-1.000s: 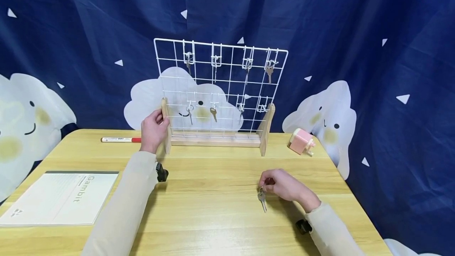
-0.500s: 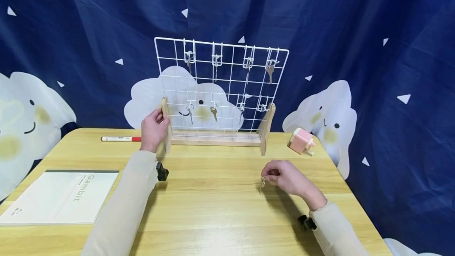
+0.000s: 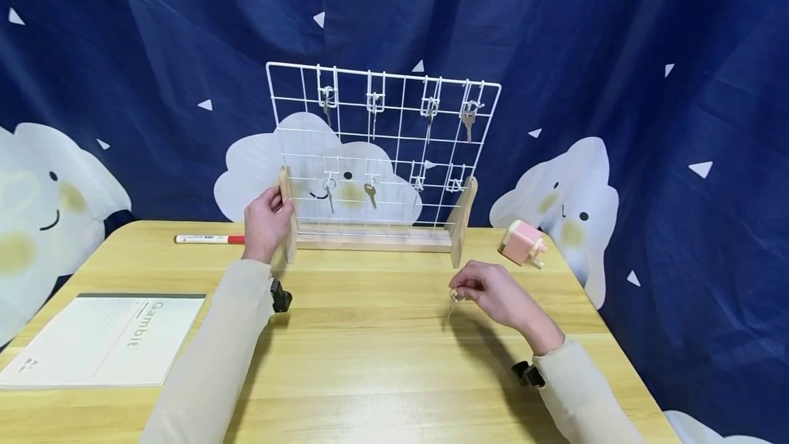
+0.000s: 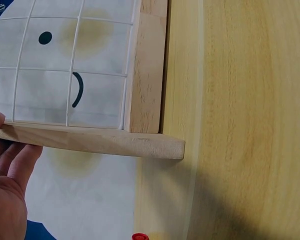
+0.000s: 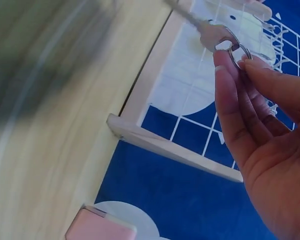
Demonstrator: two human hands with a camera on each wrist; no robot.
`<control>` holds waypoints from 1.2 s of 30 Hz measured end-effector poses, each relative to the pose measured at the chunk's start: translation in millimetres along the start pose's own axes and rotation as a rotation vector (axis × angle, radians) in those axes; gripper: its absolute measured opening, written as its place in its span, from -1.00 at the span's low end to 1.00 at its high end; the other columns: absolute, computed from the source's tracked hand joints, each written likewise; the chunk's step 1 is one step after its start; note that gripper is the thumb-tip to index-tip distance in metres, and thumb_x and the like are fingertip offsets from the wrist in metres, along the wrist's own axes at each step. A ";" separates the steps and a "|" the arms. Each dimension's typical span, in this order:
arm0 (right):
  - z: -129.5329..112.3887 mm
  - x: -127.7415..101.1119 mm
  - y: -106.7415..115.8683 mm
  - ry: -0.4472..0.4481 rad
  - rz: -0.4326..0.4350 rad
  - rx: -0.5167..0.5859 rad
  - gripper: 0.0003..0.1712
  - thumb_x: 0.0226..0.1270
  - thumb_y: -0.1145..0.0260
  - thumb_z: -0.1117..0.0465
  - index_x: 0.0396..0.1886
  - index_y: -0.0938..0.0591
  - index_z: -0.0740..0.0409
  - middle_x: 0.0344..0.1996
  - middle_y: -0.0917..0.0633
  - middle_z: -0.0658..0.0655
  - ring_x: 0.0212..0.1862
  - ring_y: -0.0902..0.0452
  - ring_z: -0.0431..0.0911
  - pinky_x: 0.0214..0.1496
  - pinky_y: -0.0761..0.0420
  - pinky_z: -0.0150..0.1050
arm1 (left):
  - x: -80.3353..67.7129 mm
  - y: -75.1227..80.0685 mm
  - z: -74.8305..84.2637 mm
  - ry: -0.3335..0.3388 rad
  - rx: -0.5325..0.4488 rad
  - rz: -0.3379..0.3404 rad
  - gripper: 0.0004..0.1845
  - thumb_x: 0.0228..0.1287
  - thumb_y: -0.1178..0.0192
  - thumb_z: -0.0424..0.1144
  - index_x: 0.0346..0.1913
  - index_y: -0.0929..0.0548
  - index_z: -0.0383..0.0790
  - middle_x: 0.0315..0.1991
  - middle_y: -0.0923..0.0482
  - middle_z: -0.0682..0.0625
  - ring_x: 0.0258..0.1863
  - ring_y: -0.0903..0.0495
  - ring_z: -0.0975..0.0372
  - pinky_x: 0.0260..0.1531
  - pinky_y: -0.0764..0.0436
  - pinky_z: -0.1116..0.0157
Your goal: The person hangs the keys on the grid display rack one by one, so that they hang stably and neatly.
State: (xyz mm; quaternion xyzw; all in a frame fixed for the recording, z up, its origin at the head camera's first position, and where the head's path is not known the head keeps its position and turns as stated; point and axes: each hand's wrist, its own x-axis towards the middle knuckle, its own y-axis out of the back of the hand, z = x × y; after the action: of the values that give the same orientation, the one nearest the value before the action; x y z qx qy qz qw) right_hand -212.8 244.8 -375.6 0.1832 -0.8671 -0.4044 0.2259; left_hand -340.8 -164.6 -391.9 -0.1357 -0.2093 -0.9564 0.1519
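Surface: we note a wooden table (image 3: 382,362).
Right hand (image 3: 493,295): pinches key (image 3: 453,301) by its ring.
Left hand (image 3: 266,221): grips grid rack (image 3: 382,156) by its wooden post.

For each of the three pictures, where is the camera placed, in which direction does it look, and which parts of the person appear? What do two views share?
Head: above the table, facing forward and down at the wire rack; both sleeves, left hand, right hand show.
Left wrist: beside the rack's wooden foot; left fingers show.
Right wrist: looks past the right hand pinching the key ring toward the rack.
Shared: head and right wrist both show the key.
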 end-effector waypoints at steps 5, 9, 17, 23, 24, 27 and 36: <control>-5.2 6.4 4.8 0.010 0.006 -0.042 -0.85 0.22 -0.35 0.48 -0.31 -0.71 0.18 -0.43 -0.62 -0.06 -0.40 -0.50 -0.23 -0.37 -0.60 -0.33 | -0.9 -0.3 -1.1 0.008 0.004 -0.004 -0.54 0.42 -0.09 -0.31 0.33 -0.46 -0.35 0.21 -0.48 -0.29 0.19 -0.51 0.01 0.16 -0.52 0.22; -9.1 11.9 10.4 0.016 -0.004 -0.059 -0.83 0.23 -0.33 0.50 -0.35 -0.68 0.14 -0.46 -0.59 -0.07 -0.41 -0.48 -0.23 -0.39 -0.59 -0.33 | -0.6 0.0 -1.4 0.014 -0.026 -0.012 -0.53 0.42 -0.09 -0.31 0.34 -0.44 -0.35 0.22 -0.46 -0.30 0.21 -0.49 -0.01 0.16 -0.51 0.22; -14.4 17.4 18.4 -0.018 -0.029 -0.022 -0.82 0.24 -0.31 0.51 -0.38 -0.66 0.14 -0.46 -0.66 -0.04 -0.38 -0.56 -0.21 -0.33 -0.65 -0.30 | -0.4 2.1 0.0 -0.007 -0.005 -0.010 -0.54 0.41 -0.10 -0.32 0.32 -0.46 -0.38 0.21 -0.47 -0.32 0.20 -0.49 -0.05 0.15 -0.53 0.18; -16.8 21.5 23.5 -0.054 0.000 0.021 -0.83 0.22 -0.31 0.54 -0.34 -0.70 0.23 -0.43 -0.70 0.03 -0.37 -0.63 -0.13 -0.33 -0.70 -0.26 | -0.2 3.3 1.4 0.002 0.002 -0.012 -0.55 0.42 -0.11 -0.32 0.32 -0.46 -0.38 0.21 -0.48 -0.32 0.20 -0.50 -0.04 0.16 -0.52 0.18; -17.1 22.4 24.3 -0.056 0.007 0.032 -0.84 0.22 -0.31 0.55 -0.32 -0.71 0.26 -0.42 -0.71 0.04 -0.37 -0.64 -0.12 -0.33 -0.71 -0.25 | -0.2 3.3 1.2 0.001 0.003 -0.012 -0.55 0.42 -0.10 -0.32 0.32 -0.45 -0.38 0.21 -0.48 -0.32 0.20 -0.50 -0.04 0.16 -0.52 0.18; -17.7 25.7 26.2 -0.060 0.041 0.052 -0.82 0.22 -0.30 0.56 -0.26 -0.73 0.31 -0.38 -0.73 0.09 -0.37 -0.66 -0.09 -0.32 -0.72 -0.24 | 0.1 3.2 0.3 -0.006 0.013 -0.010 -0.55 0.43 -0.10 -0.32 0.32 -0.46 -0.38 0.20 -0.48 -0.31 0.19 -0.50 -0.02 0.17 -0.51 0.19; -15.9 39.1 33.7 -0.085 0.182 0.075 -0.85 0.22 -0.34 0.53 -0.24 -0.73 0.34 -0.36 -0.73 0.13 -0.32 -0.69 -0.06 -0.25 -0.72 -0.26 | -0.8 2.6 0.5 -0.013 0.015 -0.002 -0.56 0.42 -0.10 -0.35 0.31 -0.46 -0.39 0.19 -0.49 -0.32 0.18 -0.51 -0.04 0.16 -0.52 0.18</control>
State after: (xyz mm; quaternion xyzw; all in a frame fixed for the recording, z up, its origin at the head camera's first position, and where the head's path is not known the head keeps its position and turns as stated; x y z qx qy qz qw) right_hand -241.2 235.8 -330.6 0.0948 -0.9034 -0.3570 0.2177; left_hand -339.1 -166.4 -390.7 -0.1407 -0.2175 -0.9540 0.1508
